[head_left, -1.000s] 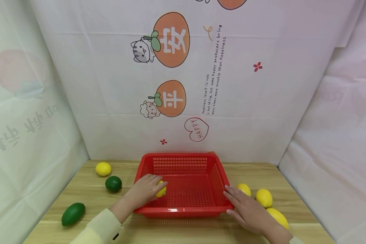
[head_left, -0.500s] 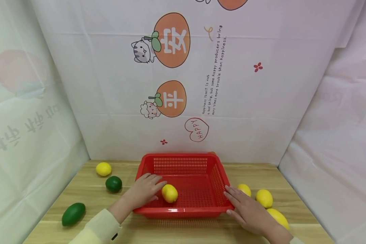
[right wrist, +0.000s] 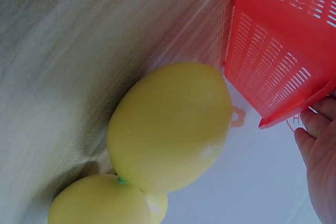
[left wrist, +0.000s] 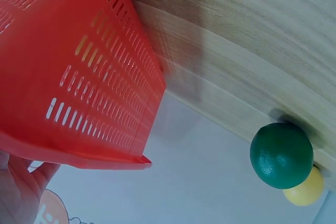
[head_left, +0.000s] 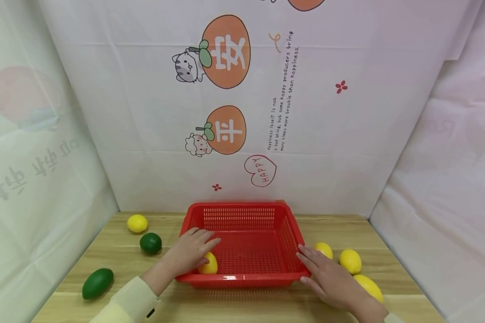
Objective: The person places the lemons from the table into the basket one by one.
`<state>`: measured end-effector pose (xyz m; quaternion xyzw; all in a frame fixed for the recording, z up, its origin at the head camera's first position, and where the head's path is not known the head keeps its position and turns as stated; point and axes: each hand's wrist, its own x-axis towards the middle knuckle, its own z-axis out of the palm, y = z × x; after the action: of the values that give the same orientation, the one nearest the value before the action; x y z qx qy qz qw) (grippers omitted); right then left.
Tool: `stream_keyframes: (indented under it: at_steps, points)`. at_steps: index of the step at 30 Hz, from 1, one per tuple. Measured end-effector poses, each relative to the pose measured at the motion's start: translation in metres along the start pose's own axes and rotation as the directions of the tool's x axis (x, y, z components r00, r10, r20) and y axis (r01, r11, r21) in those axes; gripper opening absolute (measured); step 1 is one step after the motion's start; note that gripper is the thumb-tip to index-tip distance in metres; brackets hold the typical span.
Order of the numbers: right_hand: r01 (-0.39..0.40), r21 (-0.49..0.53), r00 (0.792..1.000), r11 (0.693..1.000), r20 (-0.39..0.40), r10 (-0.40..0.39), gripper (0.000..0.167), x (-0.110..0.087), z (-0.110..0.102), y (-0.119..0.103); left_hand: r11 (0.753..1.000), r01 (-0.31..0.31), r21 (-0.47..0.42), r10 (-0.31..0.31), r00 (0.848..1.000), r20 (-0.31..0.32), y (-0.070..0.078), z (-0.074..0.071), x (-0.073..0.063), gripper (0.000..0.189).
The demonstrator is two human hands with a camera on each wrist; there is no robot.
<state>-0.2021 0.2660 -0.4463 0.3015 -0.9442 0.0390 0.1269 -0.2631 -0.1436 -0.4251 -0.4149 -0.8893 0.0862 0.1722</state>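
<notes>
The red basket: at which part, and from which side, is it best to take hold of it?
Probably the rim of the red basket, at both short ends: left hand from the left, right hand from the right. The rim projects outward, so each could hook under.

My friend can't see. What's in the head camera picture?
A person's left hand and right hand rest at opposite sides of a red plastic basket holding one lemon. Another lemon and two green fruits lie left, three yellow fruits right.
</notes>
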Motion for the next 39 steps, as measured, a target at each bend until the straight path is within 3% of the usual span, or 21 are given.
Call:
stream_keyframes:
  at_steps: [9,21,30,39]
  points:
    - [0.009,-0.001,1.0,1.0,-0.013,-0.009,0.06,0.001,-0.002,0.0,1.0,0.01,-0.017,-0.01,1.0,-0.003,-0.002,-0.001,-0.003,0.062]
    - [0.011,-0.004,1.0,1.0,-0.008,-0.011,0.061,0.001,-0.001,0.0,0.999,0.044,-0.026,-0.045,0.997,-0.064,-0.007,-0.006,-0.011,0.067]
    - [0.003,-0.01,1.0,1.0,-0.015,-0.004,0.061,0.001,0.0,-0.001,0.999,0.051,-0.019,-0.053,0.991,-0.122,-0.011,-0.013,-0.023,0.067]
    - [0.007,-0.017,0.999,1.0,-0.036,-0.007,0.061,0.001,0.001,0.0,0.995,0.098,-0.016,-0.1,0.984,-0.148,-0.017,-0.021,-0.037,0.07]
